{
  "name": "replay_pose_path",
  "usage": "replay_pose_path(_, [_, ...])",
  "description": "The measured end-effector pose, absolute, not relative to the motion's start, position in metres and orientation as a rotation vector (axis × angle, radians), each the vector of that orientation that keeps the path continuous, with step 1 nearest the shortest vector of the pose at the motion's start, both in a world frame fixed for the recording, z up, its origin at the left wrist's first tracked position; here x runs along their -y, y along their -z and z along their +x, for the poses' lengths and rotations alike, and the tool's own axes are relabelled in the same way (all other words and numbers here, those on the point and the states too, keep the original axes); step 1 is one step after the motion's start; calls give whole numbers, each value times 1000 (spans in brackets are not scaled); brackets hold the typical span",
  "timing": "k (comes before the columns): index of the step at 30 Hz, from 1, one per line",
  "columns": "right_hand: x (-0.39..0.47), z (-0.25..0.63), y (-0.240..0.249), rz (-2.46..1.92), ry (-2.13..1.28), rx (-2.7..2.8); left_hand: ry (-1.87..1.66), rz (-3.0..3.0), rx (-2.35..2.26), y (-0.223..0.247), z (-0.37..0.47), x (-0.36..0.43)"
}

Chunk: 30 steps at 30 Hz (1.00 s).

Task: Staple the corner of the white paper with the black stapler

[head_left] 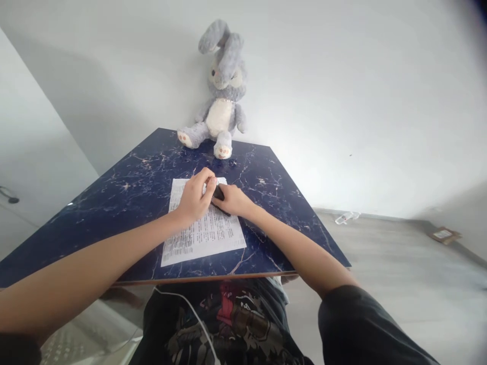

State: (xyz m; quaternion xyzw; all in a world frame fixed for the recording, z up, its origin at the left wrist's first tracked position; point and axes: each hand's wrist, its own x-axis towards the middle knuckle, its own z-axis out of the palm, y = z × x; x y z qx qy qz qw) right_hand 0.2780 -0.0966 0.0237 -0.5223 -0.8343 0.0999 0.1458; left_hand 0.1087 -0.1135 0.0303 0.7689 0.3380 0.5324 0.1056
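A black object (218,193) is over the printed sheet (207,236), grasped by the right hand (234,201), with the left hand (195,196) curled just beside it, its hold impossible to tell, on a blue marbled table (125,195) where a grey plush rabbit (219,115) sits at the far edge.

Look, black short sleeves (355,324), a dark shirt front (236,324) splashed with red and brown print, white cable (198,318) trailing down!
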Motion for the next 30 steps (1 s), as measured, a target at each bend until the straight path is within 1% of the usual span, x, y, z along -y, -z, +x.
replay_pose_path(4, [110,297,-22,-1591,-240,2400,-1518,2298,-951,-27,110,114])
replay_pose_path(10, [148,396,-16,-1714,-304,2211,-1523,2241,-884,-24,114,114])
replay_pose_path(14, [157,454,-12,-1745,-400,1955,-1490,2213,-887,-23,115,113])
replay_pose_path(17, [135,473,-11,-1690,-225,1784,-1486,2202,-893,-20,114,109])
replay_pose_path(19, [109,474,-10,-1680,-89,1900,-1500,2183,-894,-18,113,106])
replay_pose_path(20, [95,471,-9,-1673,-77,2023,-1509,2168,-895,-17,112,104])
replay_pose_path(23, [54,453,-2,-1728,-153,2342,-1528,2114,-895,-16,111,101])
replay_pose_path(26, [27,421,11,-1796,-190,2416,-1543,2117,-865,-19,111,105])
replay_pose_path(30, [6,359,23,-1705,-212,2498,-1673,2225,-773,-26,112,118])
